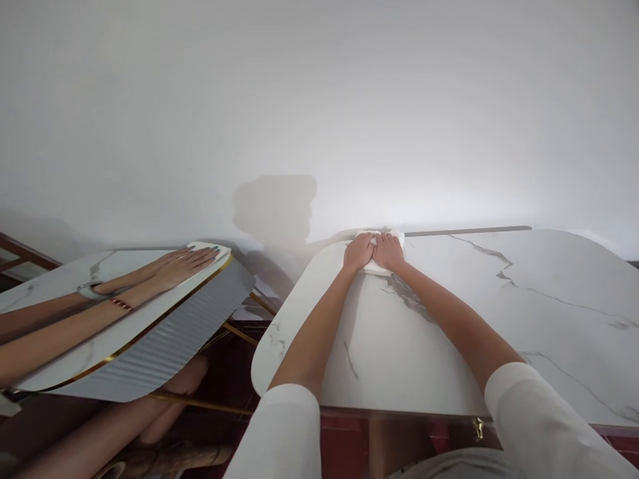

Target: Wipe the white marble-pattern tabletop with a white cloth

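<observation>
Both my arms reach far across a white marble-patterned table (374, 346). My left hand (358, 251) and my right hand (388, 250) rest side by side on a folded white cloth (374, 267), close to the table's far edge by the wall. The fingers of each hand are pressed together and bent over the cloth, holding it down on the tabletop. Cloth shows around the hands on nearly every side; the part beneath the palms is hidden.
At left, another person's hands (192, 261) lie on a second white cloth (223, 251) on a similar marble-patterned table (54, 362) with gold trim and a ribbed grey side. A pale wall (319, 100) stands behind both tables. A gap with gold-coloured legs separates them.
</observation>
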Available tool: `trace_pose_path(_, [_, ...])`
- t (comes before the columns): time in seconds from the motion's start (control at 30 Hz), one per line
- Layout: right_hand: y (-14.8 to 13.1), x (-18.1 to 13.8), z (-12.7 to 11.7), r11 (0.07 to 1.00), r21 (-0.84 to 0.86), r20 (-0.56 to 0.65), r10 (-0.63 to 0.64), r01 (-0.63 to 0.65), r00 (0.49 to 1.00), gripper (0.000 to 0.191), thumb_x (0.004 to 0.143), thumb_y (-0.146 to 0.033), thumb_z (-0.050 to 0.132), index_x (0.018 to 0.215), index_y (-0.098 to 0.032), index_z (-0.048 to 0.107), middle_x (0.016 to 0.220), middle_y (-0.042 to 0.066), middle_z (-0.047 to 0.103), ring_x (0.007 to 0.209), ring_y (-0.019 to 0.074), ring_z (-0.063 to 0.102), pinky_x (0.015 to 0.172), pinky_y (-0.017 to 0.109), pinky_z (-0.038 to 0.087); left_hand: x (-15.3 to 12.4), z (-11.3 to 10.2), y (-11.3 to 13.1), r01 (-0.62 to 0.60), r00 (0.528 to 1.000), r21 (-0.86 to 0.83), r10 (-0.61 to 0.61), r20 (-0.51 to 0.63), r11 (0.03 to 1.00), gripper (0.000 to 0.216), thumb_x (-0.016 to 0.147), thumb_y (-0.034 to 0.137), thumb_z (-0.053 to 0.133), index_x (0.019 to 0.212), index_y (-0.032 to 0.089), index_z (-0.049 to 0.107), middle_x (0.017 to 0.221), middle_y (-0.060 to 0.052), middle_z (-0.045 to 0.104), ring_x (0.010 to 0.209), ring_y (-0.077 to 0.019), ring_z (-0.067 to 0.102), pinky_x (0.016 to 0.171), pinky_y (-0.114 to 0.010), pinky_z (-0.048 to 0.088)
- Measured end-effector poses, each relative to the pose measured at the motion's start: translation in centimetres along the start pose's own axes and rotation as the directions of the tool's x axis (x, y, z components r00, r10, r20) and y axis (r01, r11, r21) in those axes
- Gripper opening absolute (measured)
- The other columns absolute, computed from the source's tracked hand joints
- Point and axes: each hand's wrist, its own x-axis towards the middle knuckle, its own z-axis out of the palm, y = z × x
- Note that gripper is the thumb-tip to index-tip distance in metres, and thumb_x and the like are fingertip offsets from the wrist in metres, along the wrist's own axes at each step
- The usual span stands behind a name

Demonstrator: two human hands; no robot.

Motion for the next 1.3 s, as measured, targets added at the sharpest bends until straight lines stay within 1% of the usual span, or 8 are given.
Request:
trace_pose_path(0.17, [-0.8,-2.2,0.0,1.0,-0.016,0.005,-0.013,0.013,1.0,0.053,0.099,-0.023,0.027,0.148,-0.004,0.037,0.155,0.017,0.04,0.142,0.029,0.033,0.114,0.042,0.023,-2.3,-0.2,0.3,-0.018,1.0,0.02,0.018,-0.009,1.0,0.045,0.091,0.016,0.031,0.129,0.019,0.056,0.14,-0.005,0.057,0.132,-0.0204,0.049,0.112,-0.036,0.04])
trace_pose_path(0.33, [-2.1,-5.5,-0.4,1.0,-0.027,-0.02,-0.003,0.002,1.0,0.053,0.099,-0.023,0.029,0.146,-0.003,0.04,0.153,0.02,0.042,0.139,0.0312,0.037,0.112,0.044,0.025,-5.2,-0.7,0.5,-0.137,0.99,-0.017,0.136,-0.039,0.99,0.044,0.091,0.018,0.029,0.126,0.016,0.057,0.136,-0.008,0.059,0.129,-0.0203,0.051,0.111,-0.036,0.041])
trace_pose_path(0.57, [-4.7,-10.6,-1.1,1.0,0.01,-0.015,0.022,-0.022,1.0,0.053,0.099,-0.022,0.032,0.148,-0.004,0.039,0.154,0.019,0.041,0.142,0.0316,0.034,0.114,0.046,0.024,-10.4,-2.0,1.4,-0.124,0.991,0.014,0.125,-0.056,0.992,0.046,0.091,0.019,0.028,0.127,0.017,0.057,0.137,-0.007,0.06,0.13,-0.0197,0.051,0.112,-0.038,0.042])
trace_pose_path(0.67, [-5.8,-13.1,-1.7,0.999,0.035,0.001,-0.024,0.023,1.0,0.054,0.1,-0.024,0.029,0.148,-0.003,0.038,0.155,0.019,0.039,0.143,0.0314,0.033,0.116,0.045,0.022,-13.2,-2.4,1.6,-0.137,0.987,0.088,0.144,-0.072,0.987,0.048,0.092,0.019,0.027,0.129,0.014,0.056,0.138,-0.011,0.059,0.133,-0.0217,0.05,0.115,-0.042,0.04])
trace_pose_path(0.83, [-7.8,-17.4,-2.9,0.99,0.06,0.104,-0.131,0.126,0.986,0.057,0.099,-0.023,0.029,0.151,0.002,0.032,0.158,0.022,0.031,0.147,0.035,0.025,0.118,0.051,0.02,-18.6,-3.5,2.1,-0.137,0.986,0.156,0.15,-0.074,0.978,0.052,0.092,0.018,0.024,0.132,0.008,0.055,0.139,-0.014,0.058,0.134,-0.0233,0.05,0.118,-0.045,0.037])
trace_pose_path(1.0, [-9.3,-20.6,-3.6,0.975,0.082,0.16,-0.219,0.208,0.963,0.061,0.097,-0.023,0.034,0.15,0.007,0.03,0.158,0.026,0.026,0.148,0.0381,0.022,0.12,0.054,0.02,-23.0,-4.6,2.6,-0.102,0.992,0.176,0.114,-0.059,0.979,0.053,0.094,0.022,0.024,0.136,0.009,0.055,0.141,-0.012,0.057,0.135,-0.0232,0.049,0.116,-0.045,0.039])
trace_pose_path(1.17, [-9.6,-22.6,-4.0,0.955,0.093,0.162,-0.295,0.283,0.942,0.061,0.097,-0.023,0.034,0.149,0.009,0.03,0.157,0.028,0.026,0.147,0.0387,0.022,0.12,0.052,0.022,-25.6,-5.0,3.2,-0.07,0.992,0.182,0.087,-0.087,0.981,0.053,0.095,0.024,0.026,0.137,0.013,0.055,0.142,-0.01,0.057,0.136,-0.0237,0.048,0.115,-0.045,0.041])
trace_pose_path(1.3, [-8.2,-23.8,-4.5,0.942,0.106,0.136,-0.332,0.319,0.934,0.06,0.097,-0.023,0.035,0.148,0.008,0.033,0.156,0.028,0.028,0.147,0.0386,0.024,0.121,0.052,0.023,-26.6,-4.6,5.3,-0.012,0.994,0.197,0.033,-0.105,0.98,0.053,0.093,0.023,0.028,0.138,0.014,0.055,0.143,-0.01,0.056,0.136,-0.0263,0.048,0.113,-0.048,0.041])
